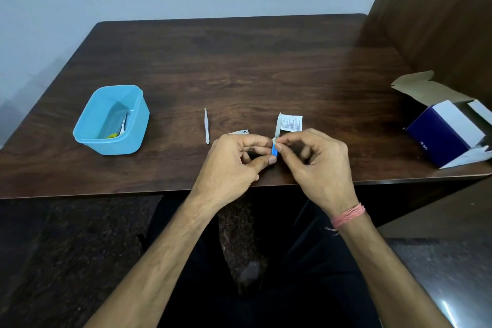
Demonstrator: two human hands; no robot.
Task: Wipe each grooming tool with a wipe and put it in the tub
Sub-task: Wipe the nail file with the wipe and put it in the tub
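Over the table's front edge, my left hand (pixel 239 160) pinches a small blue tool (pixel 274 150) between thumb and fingers. My right hand (pixel 316 160) pinches a bit of white wipe (pixel 274 140) against the tool's upper end; most of both is hidden by fingers. A silver pair of tweezers (pixel 206 126) lies on the table left of my hands. The blue tub (pixel 135 125) stands at the left and holds a silver tool (pixel 123 125) and a yellow item (pixel 113 136).
A torn white wipe sachet (pixel 290 122) lies just behind my hands, and a torn-off strip (pixel 239 132) beside it. An open dark-blue and white box (pixel 447 133) sits at the right edge. A brown panel rises at the right.
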